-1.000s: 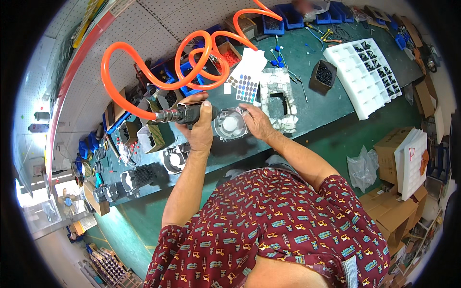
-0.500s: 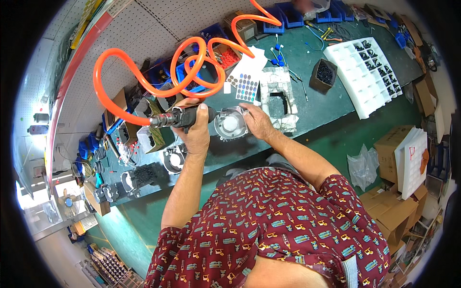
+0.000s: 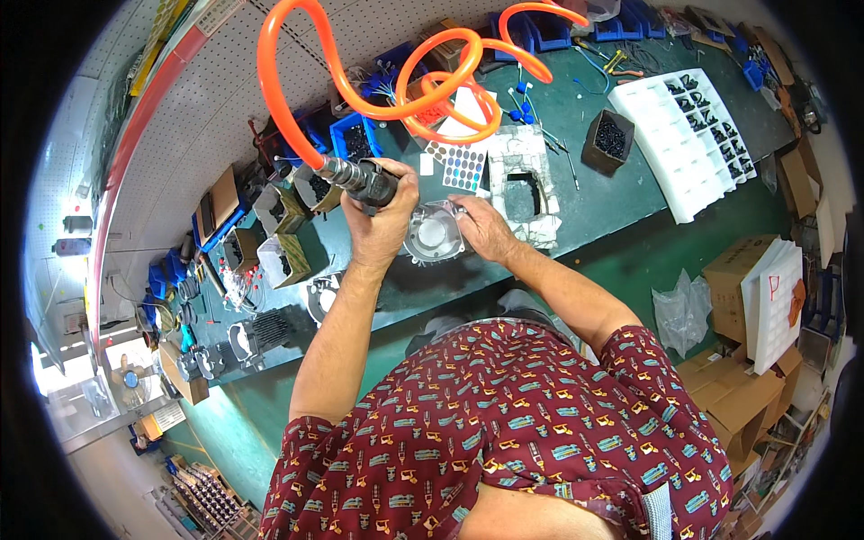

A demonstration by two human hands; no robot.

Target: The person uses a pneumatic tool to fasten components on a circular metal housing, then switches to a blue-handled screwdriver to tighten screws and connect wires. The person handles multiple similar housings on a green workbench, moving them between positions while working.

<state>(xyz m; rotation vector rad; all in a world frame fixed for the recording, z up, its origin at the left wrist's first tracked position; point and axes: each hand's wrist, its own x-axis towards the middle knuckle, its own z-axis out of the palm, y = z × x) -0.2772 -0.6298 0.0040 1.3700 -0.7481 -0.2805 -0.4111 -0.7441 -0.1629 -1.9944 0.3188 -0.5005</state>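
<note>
My left hand [image 3: 382, 216] is wrapped around a dark air screwdriver [image 3: 364, 184], whose metal tail joins a thick orange coiled hose [image 3: 277, 76]. The tool's body slants up to the left; its working end is hidden by my hand. Just right of it, on the bench's near side, is a round, pale grey housing [image 3: 421, 241] with a wide round opening. My right hand [image 3: 487, 229] grips the housing's right edge with closed fingers. A patterned foam or cardboard block [image 3: 544, 200] with a rectangular hole lies to the right of that hand.
A white compartment tray [image 3: 655, 135] with black parts and a box of small black pieces [image 3: 609, 141] lie at right on the dark green bench [image 3: 576, 99]. Sticker sheets [image 3: 463, 168] sit behind the housing. Blue bins [image 3: 356, 137] and finned black parts [image 3: 268, 331] are at left.
My left hand has lifted the screwdriver and tilted its tail upward, away from the housing. The hose loops have swung up and right. My right hand stays at the housing.
</note>
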